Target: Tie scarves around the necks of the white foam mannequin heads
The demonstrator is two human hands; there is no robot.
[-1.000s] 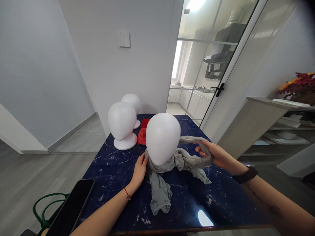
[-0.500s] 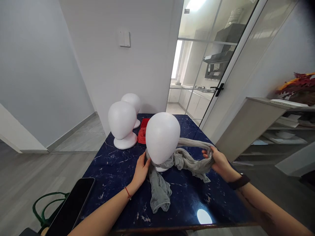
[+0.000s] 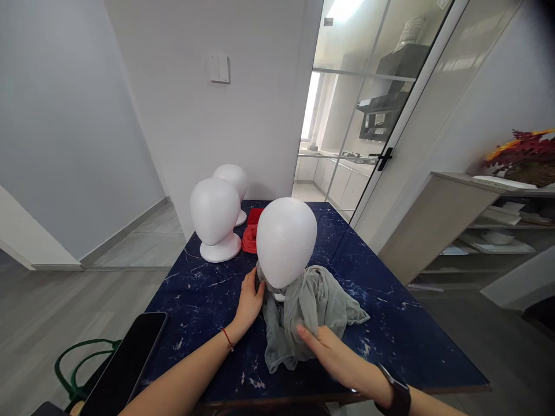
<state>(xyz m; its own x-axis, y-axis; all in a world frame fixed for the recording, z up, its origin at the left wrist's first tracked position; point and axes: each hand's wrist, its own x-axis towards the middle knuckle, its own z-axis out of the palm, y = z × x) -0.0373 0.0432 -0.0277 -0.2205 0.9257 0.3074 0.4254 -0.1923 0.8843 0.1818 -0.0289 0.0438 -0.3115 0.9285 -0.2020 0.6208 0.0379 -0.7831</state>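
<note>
A white foam mannequin head [image 3: 287, 240] stands near the middle of the table. The grey scarf [image 3: 323, 297] goes about its neck, with gathered folds spread in front and to the right. At the left of the neck, my left hand [image 3: 250, 297] is closed on the scarf, thumb toward the base. My right hand [image 3: 323, 346] is in front of the head, its thumb on top of the scarf and its fingers hidden under the cloth, gripping a fold. Part of the head's base is covered by the scarf.
Two more foam heads [image 3: 215, 211] stand at the back left beside a folded red cloth [image 3: 250, 238]. A black phone-like device [image 3: 125, 364] lies at the left front edge of the dark blue marbled table [image 3: 186, 312]. A glass door [image 3: 347, 104] is behind.
My right hand has moved from the right side to the front of the head, bringing the scarf's stretched length across and down. My left hand has stayed at the neck.
</note>
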